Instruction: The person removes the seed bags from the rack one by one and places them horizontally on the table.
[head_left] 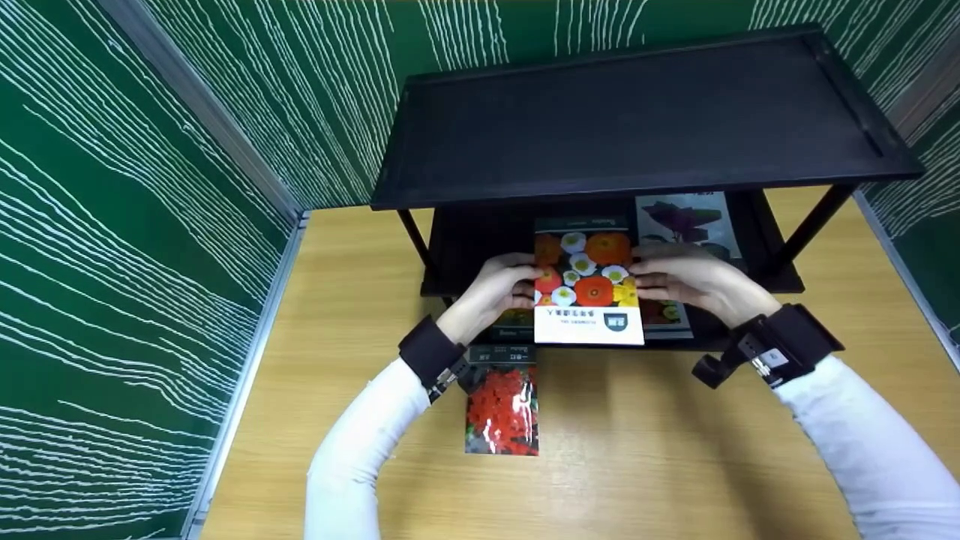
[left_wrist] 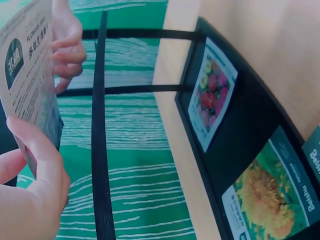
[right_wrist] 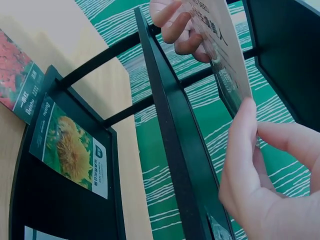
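A seed packet [head_left: 587, 279] printed with orange and white poppies hangs just in front of the middle tier of a black shelf rack [head_left: 637, 127]. My left hand [head_left: 501, 280] pinches one side edge, thumb against the printed back in the left wrist view. On the opposite edge my right hand [head_left: 686, 276] grips between thumb and fingers. Behind the right hand lies a packet with a dark red plant [head_left: 686, 217], partly covered by that hand. Below, a yellow-flower packet [right_wrist: 72, 152] and a pink-and-red-flower packet [left_wrist: 214, 95] lie on the bottom tier.
A red-flower packet [head_left: 501, 412] lies on the wooden table [head_left: 600, 465], in front of the rack's left part. The rack's top board overhangs the lower tiers, and thin black posts [head_left: 814, 229] stand at its sides. Green white-streaked walls [head_left: 135, 225] enclose the table.
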